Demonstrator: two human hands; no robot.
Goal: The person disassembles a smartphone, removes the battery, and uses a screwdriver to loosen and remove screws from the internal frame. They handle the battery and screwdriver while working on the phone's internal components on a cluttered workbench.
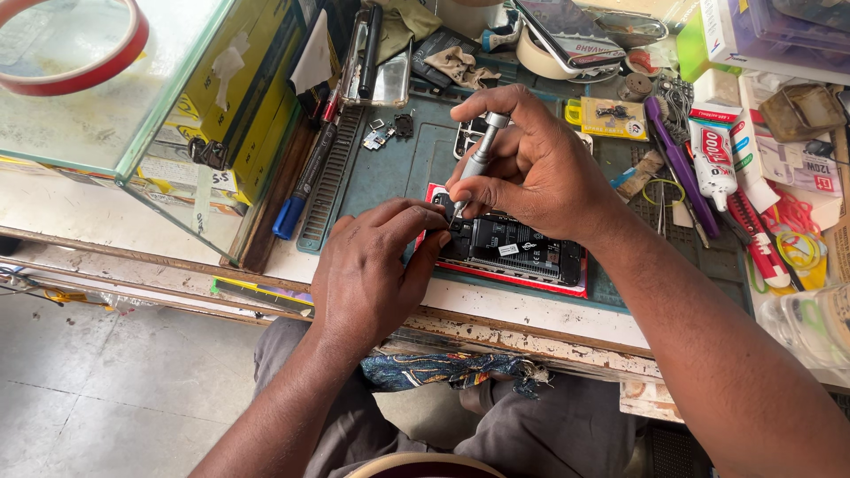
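At mid-frame on the counter (531,310) the left hand (372,265) pins the opened phone (522,252) while the right hand (522,168) grips a screwdriver (476,161) upright at its left end, probably on a screw; next needs steady turning

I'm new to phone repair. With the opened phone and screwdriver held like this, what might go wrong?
The screwdriver in the right hand could slip and scratch the opened phone. The left hand hides the tip, so a loosened screw might go unnoticed. Small loose parts on the mat could get lost in the clutter.
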